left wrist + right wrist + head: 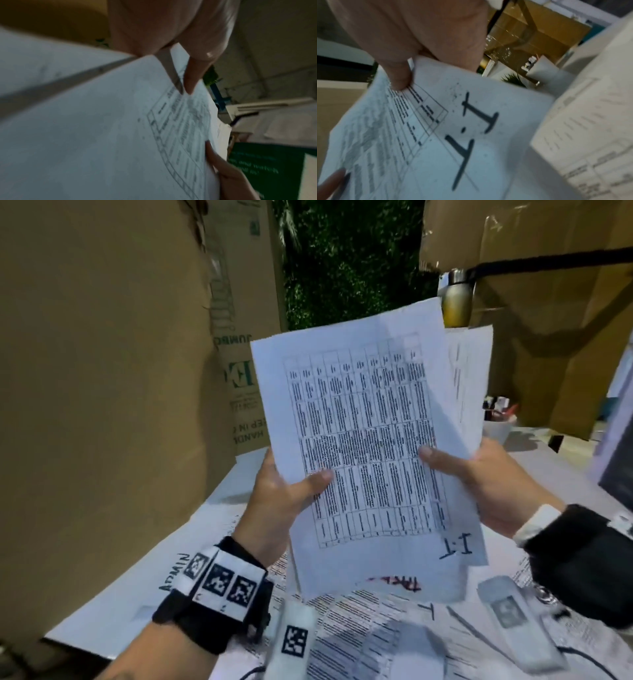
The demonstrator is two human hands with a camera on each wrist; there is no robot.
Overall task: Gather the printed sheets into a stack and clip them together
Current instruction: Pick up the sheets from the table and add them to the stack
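Observation:
I hold a small stack of printed sheets (pixel 363 440) up above the table with both hands. The top sheet carries a dense printed table and a handwritten "I.T" at its lower right corner. My left hand (pixel 287 491) grips the stack's left edge, thumb pressed on the print. My right hand (pixel 479 484) grips the right edge, thumb on the front; a second sheet (pixel 469 392) fans out behind. The left wrist view shows my left thumb (pixel 193 75) on the sheets (pixel 102 135). The right wrist view shows my right thumb (pixel 399 75) pinching the top sheet (pixel 471 135). No clip is visible.
More printed sheets (pixel 376 621) lie spread on the white table (pixel 113 604) under my hands. Large cardboard boxes (pixel 102 354) stand at the left and back right. A metal bottle (pixel 457 299) and a white cup (pixel 496 426) sit at the back right.

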